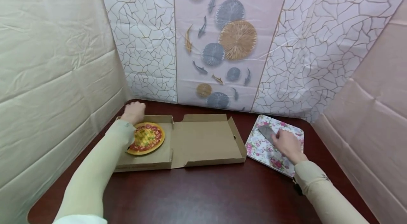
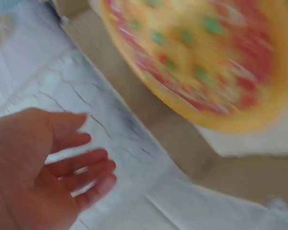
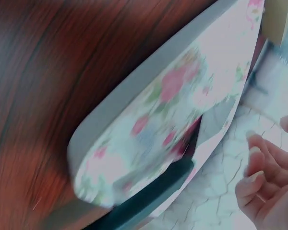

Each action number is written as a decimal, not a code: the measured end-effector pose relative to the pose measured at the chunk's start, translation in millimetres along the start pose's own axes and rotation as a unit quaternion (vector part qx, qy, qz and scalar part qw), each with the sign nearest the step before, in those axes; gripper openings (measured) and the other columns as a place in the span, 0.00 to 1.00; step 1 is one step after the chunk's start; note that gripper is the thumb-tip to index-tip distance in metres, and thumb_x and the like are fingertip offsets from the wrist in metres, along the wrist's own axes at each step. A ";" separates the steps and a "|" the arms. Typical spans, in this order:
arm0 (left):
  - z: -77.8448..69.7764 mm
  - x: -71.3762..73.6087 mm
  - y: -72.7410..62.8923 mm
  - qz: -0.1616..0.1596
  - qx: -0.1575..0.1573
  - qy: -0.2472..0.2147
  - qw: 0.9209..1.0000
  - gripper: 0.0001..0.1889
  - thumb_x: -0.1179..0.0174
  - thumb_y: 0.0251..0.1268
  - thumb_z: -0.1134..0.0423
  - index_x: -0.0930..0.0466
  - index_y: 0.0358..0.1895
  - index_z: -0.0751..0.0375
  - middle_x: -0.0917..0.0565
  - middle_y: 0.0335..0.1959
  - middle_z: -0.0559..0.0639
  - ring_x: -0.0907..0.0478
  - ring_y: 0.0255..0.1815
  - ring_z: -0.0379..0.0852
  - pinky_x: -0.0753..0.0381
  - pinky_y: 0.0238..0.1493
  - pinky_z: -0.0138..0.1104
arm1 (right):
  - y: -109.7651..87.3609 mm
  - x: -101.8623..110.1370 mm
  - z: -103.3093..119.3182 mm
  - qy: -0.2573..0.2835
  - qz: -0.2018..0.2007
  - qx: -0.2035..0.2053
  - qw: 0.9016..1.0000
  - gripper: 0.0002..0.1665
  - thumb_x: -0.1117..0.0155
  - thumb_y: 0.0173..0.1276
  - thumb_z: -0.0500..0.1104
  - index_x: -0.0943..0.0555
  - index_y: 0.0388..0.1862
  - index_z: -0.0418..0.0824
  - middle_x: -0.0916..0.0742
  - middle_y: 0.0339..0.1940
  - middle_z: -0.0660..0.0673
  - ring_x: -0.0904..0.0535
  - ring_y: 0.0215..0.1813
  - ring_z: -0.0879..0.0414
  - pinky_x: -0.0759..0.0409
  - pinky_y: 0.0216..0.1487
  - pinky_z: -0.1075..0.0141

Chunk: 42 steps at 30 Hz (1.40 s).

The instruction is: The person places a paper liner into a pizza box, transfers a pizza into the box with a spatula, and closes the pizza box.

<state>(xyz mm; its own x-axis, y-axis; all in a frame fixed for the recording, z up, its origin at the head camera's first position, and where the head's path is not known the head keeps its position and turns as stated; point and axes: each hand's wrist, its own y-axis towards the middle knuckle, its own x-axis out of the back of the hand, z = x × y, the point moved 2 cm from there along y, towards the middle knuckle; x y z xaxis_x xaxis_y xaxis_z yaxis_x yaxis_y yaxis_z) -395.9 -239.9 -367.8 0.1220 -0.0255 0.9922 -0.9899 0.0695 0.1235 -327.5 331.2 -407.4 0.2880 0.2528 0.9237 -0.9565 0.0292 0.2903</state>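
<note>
A toy-like round pizza [image 1: 148, 138] lies in the left half of an opened cardboard pizza box [image 1: 208, 141]. My left hand [image 1: 134, 111] hovers by the box's far left side. In the left wrist view its fingers [image 2: 93, 160] are spread and relaxed, apart from the pizza. Over on the right, a knife [image 1: 267, 133] with a broad blade lies on a floral cutting board [image 1: 275, 163]. Above the board is my right hand [image 1: 287, 144]. The right wrist view shows its fingers loosely bent and apart from the knife's dark handle [image 3: 151, 196].
The box lid lies flat between the pizza and the board, its right edge close to the board's left corner. Everything stands on a dark red-brown wooden table [image 1: 178, 195]. Cloth-covered walls [image 1: 63, 61] enclose the table at left, right and back.
</note>
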 end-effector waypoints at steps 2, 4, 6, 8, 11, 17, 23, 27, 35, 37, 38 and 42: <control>-20.5 2.7 12.3 -0.008 -0.044 0.009 0.999 0.09 0.44 0.66 0.66 0.20 0.43 0.68 0.18 0.46 0.68 0.22 0.50 0.66 0.25 0.53 0.57 | 2.8 -2.1 9.3 0.007 0.015 0.006 1.000 0.22 0.49 0.70 0.50 0.24 0.20 0.39 0.19 0.18 0.41 0.26 0.20 0.50 0.33 0.18 0.58; -40.4 2.9 21.9 -0.016 -0.077 0.010 0.997 0.09 0.42 0.66 0.63 0.20 0.42 0.67 0.16 0.44 0.65 0.20 0.49 0.64 0.24 0.52 0.55 | 4.2 -5.7 18.2 0.009 0.028 0.007 1.000 0.24 0.49 0.70 0.50 0.28 0.15 0.42 0.23 0.14 0.45 0.29 0.18 0.53 0.36 0.17 0.61; -59.0 0.0 28.9 -0.016 -0.105 0.008 0.994 0.11 0.41 0.67 0.61 0.20 0.43 0.66 0.16 0.44 0.62 0.20 0.49 0.62 0.23 0.52 0.54 | 4.3 -10.4 26.3 0.010 0.037 0.004 0.999 0.25 0.49 0.70 0.51 0.31 0.13 0.44 0.26 0.13 0.47 0.31 0.17 0.54 0.37 0.16 0.62; -76.0 -5.2 32.3 -0.006 -0.129 0.003 0.992 0.13 0.41 0.67 0.59 0.21 0.46 0.65 0.15 0.45 0.61 0.19 0.49 0.60 0.22 0.52 0.52 | 2.9 -16.0 34.0 0.004 0.048 0.007 0.999 0.25 0.50 0.71 0.52 0.32 0.14 0.44 0.26 0.12 0.47 0.31 0.17 0.53 0.36 0.17 0.62; -98.6 -14.0 34.4 0.019 -0.152 -0.010 0.988 0.18 0.41 0.67 0.57 0.23 0.54 0.65 0.17 0.50 0.61 0.21 0.54 0.60 0.22 0.54 0.51 | -0.1 -22.8 45.3 -0.016 0.038 0.028 0.999 0.21 0.47 0.69 0.52 0.27 0.22 0.40 0.23 0.16 0.44 0.25 0.20 0.50 0.32 0.19 0.58; -128.3 -39.5 34.0 0.074 -0.160 -0.050 0.983 0.22 0.42 0.68 0.60 0.28 0.62 0.64 0.22 0.58 0.62 0.26 0.62 0.58 0.25 0.60 0.48 | -11.1 -34.9 69.3 -0.027 0.017 0.039 0.999 0.20 0.43 0.67 0.53 0.24 0.36 0.35 0.17 0.23 0.36 0.19 0.26 0.39 0.27 0.21 0.50; -139.8 -52.1 37.6 0.107 -0.124 -0.078 0.983 0.14 0.46 0.68 0.66 0.25 0.55 0.64 0.20 0.52 0.61 0.21 0.52 0.56 0.21 0.50 0.47 | -17.4 -41.0 84.4 -0.046 0.044 0.019 0.998 0.30 0.45 0.68 0.58 0.24 0.47 0.30 0.14 0.30 0.32 0.17 0.31 0.36 0.24 0.24 0.48; -143.5 -54.0 40.6 0.109 -0.099 -0.084 0.986 0.11 0.47 0.65 0.70 0.22 0.48 0.64 0.19 0.48 0.60 0.20 0.45 0.53 0.21 0.45 0.46 | -19.7 -47.6 89.4 -0.032 0.090 0.005 0.995 0.36 0.52 0.71 0.64 0.20 0.25 0.34 0.17 0.16 0.40 0.20 0.21 0.46 0.28 0.18 0.55; -150.4 -57.8 40.2 0.120 -0.093 -0.117 0.981 0.13 0.51 0.66 0.72 0.26 0.52 0.66 0.23 0.53 0.65 0.23 0.54 0.60 0.23 0.52 0.49 | -29.1 -57.5 93.4 -0.048 0.081 0.027 0.995 0.24 0.39 0.63 0.53 0.29 0.10 0.45 0.21 0.13 0.46 0.23 0.19 0.51 0.30 0.17 0.56; -152.2 -58.4 41.2 0.117 -0.085 -0.125 0.982 0.16 0.51 0.66 0.73 0.27 0.56 0.66 0.24 0.56 0.65 0.24 0.57 0.62 0.23 0.54 0.50 | -28.5 -57.9 94.6 -0.047 0.069 0.036 0.996 0.22 0.37 0.61 0.49 0.28 0.10 0.44 0.20 0.15 0.44 0.22 0.21 0.50 0.28 0.18 0.54; -152.8 -58.7 42.0 0.116 -0.079 -0.129 0.982 0.18 0.51 0.66 0.73 0.27 0.58 0.65 0.24 0.57 0.65 0.24 0.57 0.62 0.23 0.54 0.50 | -27.9 -58.3 95.1 -0.046 0.066 0.039 0.996 0.22 0.37 0.60 0.48 0.28 0.10 0.44 0.20 0.15 0.43 0.22 0.21 0.49 0.27 0.19 0.53; -154.2 -61.1 44.9 0.122 -0.065 -0.138 0.981 0.18 0.52 0.67 0.73 0.28 0.59 0.65 0.24 0.58 0.64 0.23 0.56 0.59 0.23 0.52 0.49 | -25.0 -60.4 96.4 -0.046 0.070 0.037 0.996 0.21 0.36 0.60 0.46 0.28 0.10 0.44 0.19 0.16 0.42 0.21 0.22 0.48 0.26 0.20 0.53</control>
<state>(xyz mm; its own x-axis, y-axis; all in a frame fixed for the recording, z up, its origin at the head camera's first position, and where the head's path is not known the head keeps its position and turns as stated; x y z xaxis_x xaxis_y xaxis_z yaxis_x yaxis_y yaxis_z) -436.7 -81.4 -420.3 -0.1603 -0.2607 0.9520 -0.9674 0.2331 -0.0991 -316.5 221.9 -446.3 0.1589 0.1599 0.9743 -0.9825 -0.0718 0.1720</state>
